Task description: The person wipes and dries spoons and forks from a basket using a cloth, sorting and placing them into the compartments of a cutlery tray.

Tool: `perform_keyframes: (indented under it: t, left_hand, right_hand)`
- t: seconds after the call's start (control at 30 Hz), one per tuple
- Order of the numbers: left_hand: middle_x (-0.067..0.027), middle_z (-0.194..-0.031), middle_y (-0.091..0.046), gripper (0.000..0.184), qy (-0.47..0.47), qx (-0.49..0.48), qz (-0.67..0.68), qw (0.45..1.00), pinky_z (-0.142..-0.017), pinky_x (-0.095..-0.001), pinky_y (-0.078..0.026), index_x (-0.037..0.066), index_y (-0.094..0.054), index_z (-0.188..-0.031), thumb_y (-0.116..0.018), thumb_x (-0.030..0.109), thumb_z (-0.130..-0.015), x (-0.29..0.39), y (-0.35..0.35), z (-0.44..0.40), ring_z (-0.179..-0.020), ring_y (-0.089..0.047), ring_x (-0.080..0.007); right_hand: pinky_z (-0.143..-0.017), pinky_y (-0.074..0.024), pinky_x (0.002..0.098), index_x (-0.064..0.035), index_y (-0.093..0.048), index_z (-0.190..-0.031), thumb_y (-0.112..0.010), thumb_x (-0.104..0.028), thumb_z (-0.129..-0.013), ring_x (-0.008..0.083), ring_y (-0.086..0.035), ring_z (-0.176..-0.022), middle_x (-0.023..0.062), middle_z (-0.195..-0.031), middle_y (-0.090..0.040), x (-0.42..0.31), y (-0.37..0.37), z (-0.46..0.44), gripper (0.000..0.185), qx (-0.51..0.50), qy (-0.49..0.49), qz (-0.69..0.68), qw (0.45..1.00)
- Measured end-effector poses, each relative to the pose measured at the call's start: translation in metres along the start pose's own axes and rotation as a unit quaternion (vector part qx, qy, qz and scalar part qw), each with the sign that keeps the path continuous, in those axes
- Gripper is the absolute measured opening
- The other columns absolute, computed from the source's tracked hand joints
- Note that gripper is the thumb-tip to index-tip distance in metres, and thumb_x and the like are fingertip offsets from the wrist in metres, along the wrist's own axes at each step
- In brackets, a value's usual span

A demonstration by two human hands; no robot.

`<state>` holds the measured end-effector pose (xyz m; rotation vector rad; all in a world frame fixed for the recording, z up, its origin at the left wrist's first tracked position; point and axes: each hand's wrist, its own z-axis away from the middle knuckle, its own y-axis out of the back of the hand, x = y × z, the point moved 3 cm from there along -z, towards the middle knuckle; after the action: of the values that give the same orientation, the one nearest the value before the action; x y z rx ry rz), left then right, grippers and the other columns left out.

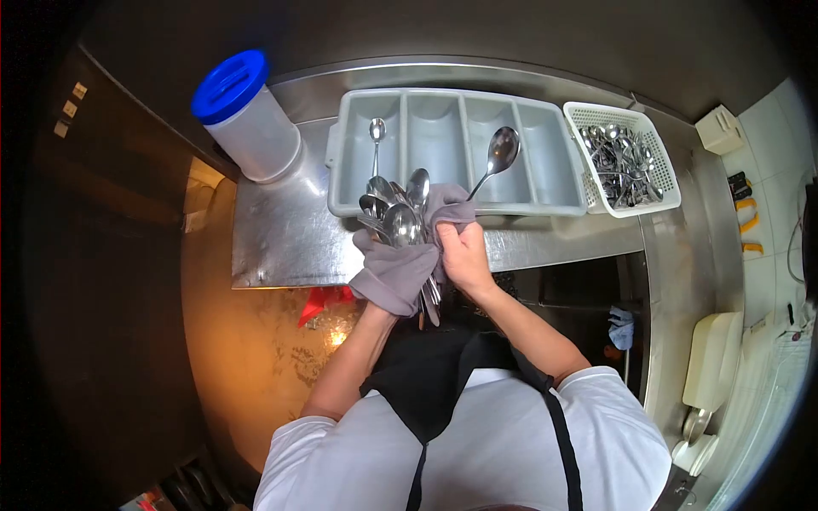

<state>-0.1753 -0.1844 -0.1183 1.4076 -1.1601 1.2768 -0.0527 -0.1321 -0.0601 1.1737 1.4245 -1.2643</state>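
A bunch of spoons and other cutlery (402,223) is gathered in my left hand (380,313), its fingers covered by a grey cloth (396,277); handles stick out below. My right hand (464,257) is closed on a bunched part of the cloth. From that part a large spoon (504,150) points up and right, its handle partly hidden. Just beyond my hands lies a grey tray with four compartments (465,162). One small spoon (377,132) is in its leftmost compartment, with its lower end behind the bunch.
To the right of the tray, a white basket (673,192) holds several pieces of cutlery. A clear container with a blue lid (260,140) stands at the left on the steel counter (281,247). Something red (319,302) is below the counter edge. A blue cloth (620,328) hangs at the right.
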Motion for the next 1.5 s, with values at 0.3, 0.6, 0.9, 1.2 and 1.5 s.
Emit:
perform_keyframes:
  t: [0.3, 0.6, 0.9, 1.2, 1.5]
  left_hand:
    - [-0.0120, -0.083, -0.066, 0.022, 0.100, -0.109, 0.116, 0.982, -0.073, -0.0268, -0.053, -0.004, -0.054, -0.093, -0.069, 0.007, -0.082, -0.024, -0.020, -0.006, -0.078, -0.067, -0.0189]
    - [-0.0083, -0.078, -0.063, 0.014, 0.090, -0.172, 0.244, 0.950, -0.068, -0.0241, -0.050, -0.005, -0.061, -0.087, -0.068, 0.006, -0.081, 0.013, -0.037, -0.026, -0.071, -0.062, -0.0153]
    - [-0.0048, -0.073, -0.056, 0.013, 0.126, -0.226, 0.305, 0.917, -0.064, -0.0234, -0.047, -0.002, -0.058, -0.083, -0.065, 0.009, -0.083, 0.056, -0.048, -0.008, -0.066, -0.056, -0.0138]
    - [-0.0068, -0.088, -0.057, 0.026, 0.146, -0.162, 0.329, 0.919, -0.062, -0.0237, -0.048, 0.000, -0.061, -0.104, -0.070, 0.014, -0.084, 0.013, -0.099, -0.007, -0.072, -0.056, -0.0135]
    - [-0.0123, -0.109, -0.051, 0.025, 0.203, -0.191, 0.371, 0.886, -0.086, -0.0358, -0.049, 0.002, -0.051, -0.100, -0.061, 0.023, -0.089, -0.004, -0.096, -0.013, -0.103, -0.052, -0.0201]
  right_hand:
    - [-0.090, -0.0508, 0.0400, 0.0018, -0.058, -0.112, -0.038, -0.033, -0.099, 0.0264, -0.064, -0.098, 0.0145, -0.109, -0.065, 0.007, 0.131, -0.074, 0.042, 0.014, -0.235, -0.258, 0.937]
    - [-0.101, -0.0430, 0.0358, -0.0014, -0.043, -0.135, -0.059, -0.025, -0.092, 0.0198, -0.052, -0.118, 0.0093, -0.132, -0.052, -0.018, 0.083, 0.020, 0.052, -0.082, -0.135, -0.250, 0.955]
    - [-0.086, -0.0484, 0.0398, 0.0042, -0.058, -0.106, -0.062, -0.021, -0.084, 0.0348, -0.063, -0.094, 0.0219, -0.098, -0.066, -0.024, 0.195, -0.057, 0.034, 0.298, 0.063, 0.291, 0.907]
    - [-0.094, -0.0472, 0.0430, -0.0009, -0.066, -0.109, -0.059, -0.015, -0.079, 0.0367, -0.060, -0.109, 0.0255, -0.113, -0.061, 0.044, 0.196, -0.188, 0.033, 0.056, -0.211, 0.625, 0.749]
    - [-0.080, -0.0510, 0.0407, 0.0083, -0.067, -0.091, -0.060, -0.028, -0.079, 0.0377, -0.066, -0.091, 0.0276, -0.096, -0.066, 0.049, 0.210, -0.226, 0.039, -0.003, -0.098, 0.629, 0.771]
